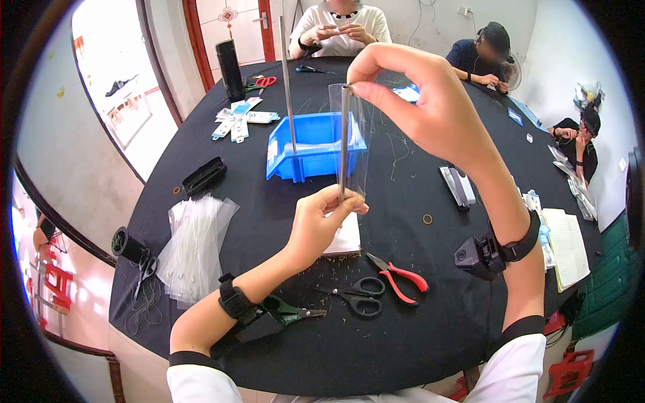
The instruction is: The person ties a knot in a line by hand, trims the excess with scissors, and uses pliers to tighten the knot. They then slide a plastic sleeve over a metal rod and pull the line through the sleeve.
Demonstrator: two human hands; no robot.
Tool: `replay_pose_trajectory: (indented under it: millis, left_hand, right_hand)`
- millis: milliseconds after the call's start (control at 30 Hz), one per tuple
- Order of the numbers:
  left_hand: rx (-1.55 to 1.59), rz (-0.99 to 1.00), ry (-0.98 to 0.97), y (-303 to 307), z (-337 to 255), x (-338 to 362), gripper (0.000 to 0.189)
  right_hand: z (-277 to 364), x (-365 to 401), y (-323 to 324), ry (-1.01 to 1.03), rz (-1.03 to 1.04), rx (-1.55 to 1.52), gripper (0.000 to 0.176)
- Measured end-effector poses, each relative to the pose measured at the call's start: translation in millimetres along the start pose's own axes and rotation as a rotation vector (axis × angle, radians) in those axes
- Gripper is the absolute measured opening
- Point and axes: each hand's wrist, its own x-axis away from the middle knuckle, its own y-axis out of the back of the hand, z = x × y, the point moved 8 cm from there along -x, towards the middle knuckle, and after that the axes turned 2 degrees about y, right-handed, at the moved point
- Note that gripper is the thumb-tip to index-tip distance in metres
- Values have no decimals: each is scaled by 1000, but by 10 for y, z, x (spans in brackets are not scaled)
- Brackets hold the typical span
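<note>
A thin grey metal rod (pixel 345 144) stands upright with a clear plastic sleeve (pixel 361 158) along it. My left hand (pixel 321 218) pinches the lower end of rod and sleeve. At the top, my right hand (pixel 410 87) pinches the upper end between thumb and forefinger. Behind them sits a blue bin (pixel 302 166), with a second long rod (pixel 289 94) rising out of it. Below my left hand lies a white pad (pixel 346 238), partly hidden. Red-handled pliers (pixel 403 279) and black scissors (pixel 363 295) lie nearer to me.
Clear plastic sleeves (pixel 195 248) are piled at left, near a thread spool (pixel 127 243) and a black case (pixel 204 176). A stapler (pixel 457 188) and a notebook (pixel 564 248) lie right. Green-handled scissors (pixel 285 310) lie beside my left wrist. Several people sit around the table.
</note>
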Motion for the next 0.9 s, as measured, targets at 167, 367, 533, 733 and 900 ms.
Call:
replay_pose_trajectory:
  millis: [167,367,533,733,900]
  left_hand:
    - [-13,15,-4,-8,-69,-5,13]
    - [-39,24,-50,1,-209,-66,14]
    - [-10,78,-126,20,-535,-236,16]
    - [-156,124,-301,61,-1335,-426,21]
    - [-340,132,-511,151,-1947,-571,24]
  right_hand:
    - [-28,-43,23,-5,9,-10,8]
    - [24,-139,132,31,30,23,8]
    - [149,-383,354,-47,49,-41,10]
    - [419,-763,788,42,-92,33,8]
    - [1020,-820,1148,422,-148,190,9]
